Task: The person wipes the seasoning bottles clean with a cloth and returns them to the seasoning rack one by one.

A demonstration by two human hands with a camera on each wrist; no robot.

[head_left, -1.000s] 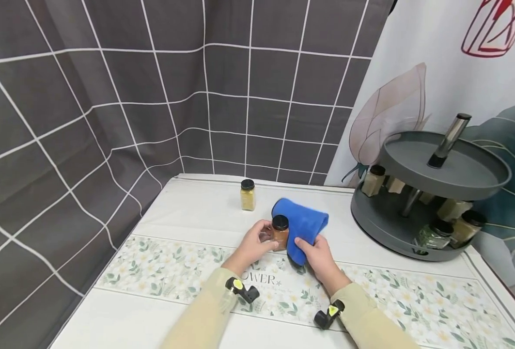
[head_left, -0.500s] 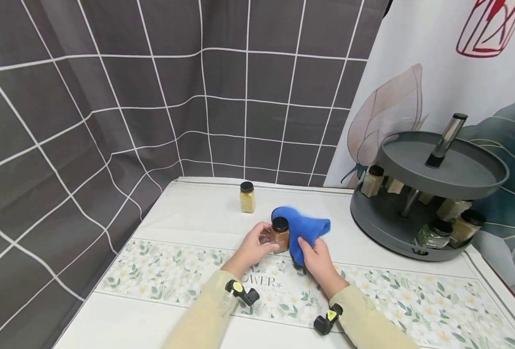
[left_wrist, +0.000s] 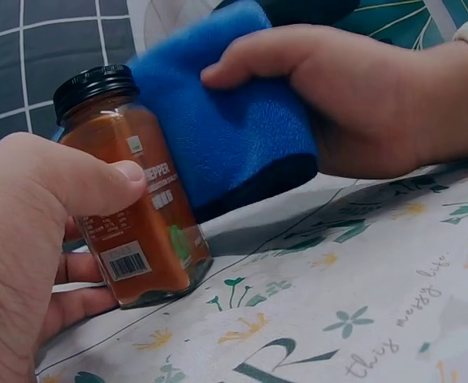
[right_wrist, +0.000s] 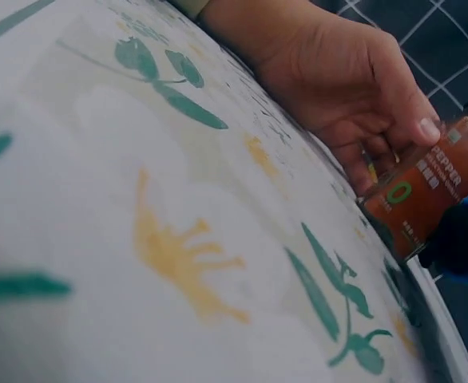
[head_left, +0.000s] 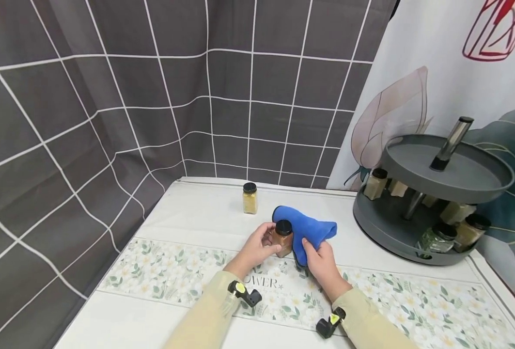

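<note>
A square glass spice jar (left_wrist: pixel 130 199) of reddish-orange powder with a black lid stands tilted on the table; "PEPPER" reads on its label. My left hand (head_left: pixel 256 248) grips it from the left, thumb across the front in the left wrist view. In my right hand (head_left: pixel 322 265) is a folded blue cloth (head_left: pixel 308 228), pinched under the thumb and laid against the jar's right side. The right wrist view shows the jar (right_wrist: pixel 430 187) at its edge, with the left hand (right_wrist: pixel 354 88) on it and a bit of blue cloth (right_wrist: pixel 466 239).
Behind the hands stands another spice jar (head_left: pixel 250 198) with yellow powder. At the right, a grey two-tier turntable (head_left: pixel 449 169) carries several spice jars on its lower tier. A floral runner (head_left: pixel 165 269) crosses the white table, and a dark gridded curtain (head_left: pixel 196 97) hangs behind.
The blue cloth has shifted downward along the jar, and its free corner now points right. Both hands keep their hold, and the jar stays nearly in place.
</note>
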